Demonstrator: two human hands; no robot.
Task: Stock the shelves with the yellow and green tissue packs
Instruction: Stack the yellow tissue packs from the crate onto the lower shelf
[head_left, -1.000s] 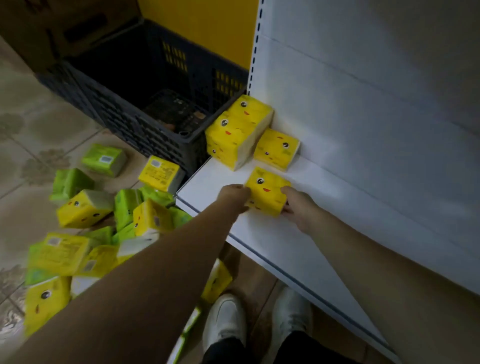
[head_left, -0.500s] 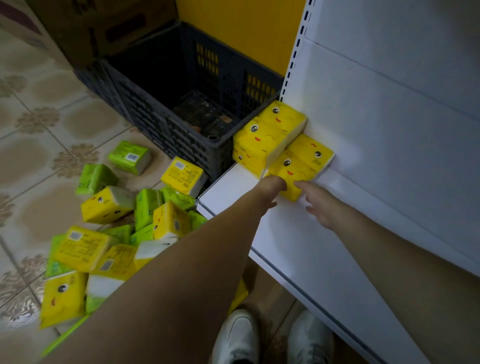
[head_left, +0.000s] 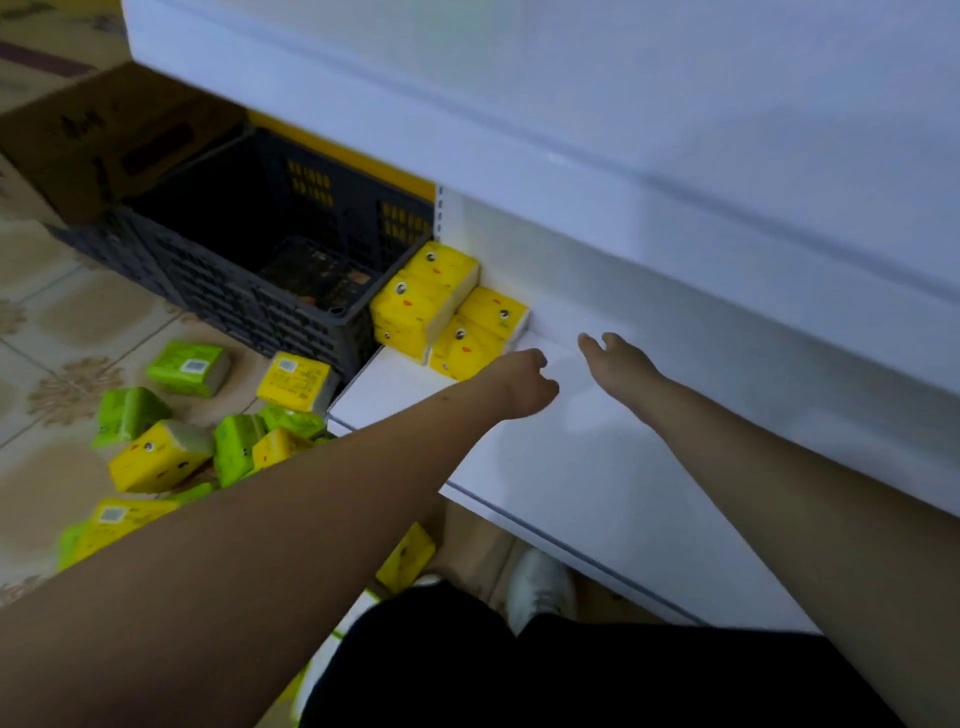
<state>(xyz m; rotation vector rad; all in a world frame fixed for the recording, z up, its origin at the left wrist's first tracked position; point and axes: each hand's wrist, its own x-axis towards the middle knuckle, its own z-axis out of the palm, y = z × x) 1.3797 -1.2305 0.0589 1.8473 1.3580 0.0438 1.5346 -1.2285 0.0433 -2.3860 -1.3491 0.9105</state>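
Both hands have been drawn back from the front yellow pack (head_left: 462, 349) on the shelf (head_left: 571, 467). Left hand (head_left: 522, 384) curled, empty; right hand (head_left: 618, 364) relaxed, empty.

Yellow packs (head_left: 457, 317) stacked at shelf's (head_left: 597, 467) back-left corner — cartoon faces up; green and yellow packs (head_left: 171, 441) scattered loose on floor.

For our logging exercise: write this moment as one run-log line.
left hand: curled, empty | right hand: open, empty | yellow packs: on shelf | loose packs: on floor
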